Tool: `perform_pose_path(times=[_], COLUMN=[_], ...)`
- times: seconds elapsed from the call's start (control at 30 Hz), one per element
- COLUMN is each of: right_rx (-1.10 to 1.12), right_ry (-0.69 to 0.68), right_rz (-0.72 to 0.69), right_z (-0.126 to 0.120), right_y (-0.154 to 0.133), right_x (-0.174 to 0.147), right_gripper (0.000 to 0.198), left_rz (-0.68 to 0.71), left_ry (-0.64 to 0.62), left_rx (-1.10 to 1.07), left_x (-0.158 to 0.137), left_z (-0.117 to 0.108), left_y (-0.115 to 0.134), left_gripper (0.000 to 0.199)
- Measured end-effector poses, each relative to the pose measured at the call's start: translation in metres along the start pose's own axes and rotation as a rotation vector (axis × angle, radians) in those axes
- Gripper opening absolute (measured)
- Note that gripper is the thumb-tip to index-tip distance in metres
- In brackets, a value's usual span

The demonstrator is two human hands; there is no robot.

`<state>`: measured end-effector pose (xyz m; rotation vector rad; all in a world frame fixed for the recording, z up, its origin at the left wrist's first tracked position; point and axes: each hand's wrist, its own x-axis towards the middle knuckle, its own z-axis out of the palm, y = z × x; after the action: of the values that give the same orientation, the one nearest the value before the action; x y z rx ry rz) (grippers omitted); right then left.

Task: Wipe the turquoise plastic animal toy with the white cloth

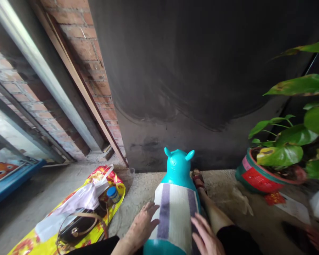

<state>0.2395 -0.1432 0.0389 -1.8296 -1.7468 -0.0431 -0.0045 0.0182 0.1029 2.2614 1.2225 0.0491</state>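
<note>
A turquoise animal-shaped bouncy toy (177,164) stands between my legs, its two small ears toward the dark panel. Over its back lies a white cloth with purple stripes (177,212). My left hand (142,225) rests at the cloth's left edge, fingers stretched out and thumb apart. On the opposite edge, my right hand (206,235) lies with its fingers spread. Neither hand grips anything that I can see. The toy's rear end is partly cut off by the bottom of the view.
A large dark panel (186,78) stands ahead. On the left, a yellow and red bag (114,219) lies under a dark handbag (79,226) and a blue-lidded jar (113,194). A potted plant (263,180) stands right, near papers (295,209). A blue-edged frame (16,182) is far left.
</note>
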Motion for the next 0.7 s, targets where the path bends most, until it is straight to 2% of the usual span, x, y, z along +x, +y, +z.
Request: perform_pose_path(times=[0.1,0.23,0.33,0.47,0.57,0.7], right_rx=[-0.147,-0.308,-0.34,-0.349,-0.397,-0.539], right_ry=[0.063,-0.022,-0.083,-0.12,-0.098,0.049], right_rz=[0.079,0.104,0.156,0.207,0.224,0.215], right_z=[0.025,0.07,0.084,0.078,0.076,0.086], right_y=[-0.003,-0.01,-0.01,-0.008,-0.016,-0.035], right_x=[0.045,0.073,0.076,0.081,0.075,0.035], right_gripper=[0.05,0.052,0.054,0.054,0.053,0.052], left_rz=[-0.018,-0.159,-0.177,-0.155,-0.174,-0.189], left_ry=[0.101,0.053,0.039,0.024,0.001,-0.043], left_rx=[-0.058,-0.086,-0.086,-0.085,-0.071,-0.014], left_x=[0.023,0.053,0.069,0.078,0.071,0.042], left_z=[0.03,0.059,0.06,0.051,0.05,0.06], left_y=[0.011,0.022,0.025,0.03,0.036,0.038], left_gripper=[0.055,0.059,0.058,0.06,0.059,0.058])
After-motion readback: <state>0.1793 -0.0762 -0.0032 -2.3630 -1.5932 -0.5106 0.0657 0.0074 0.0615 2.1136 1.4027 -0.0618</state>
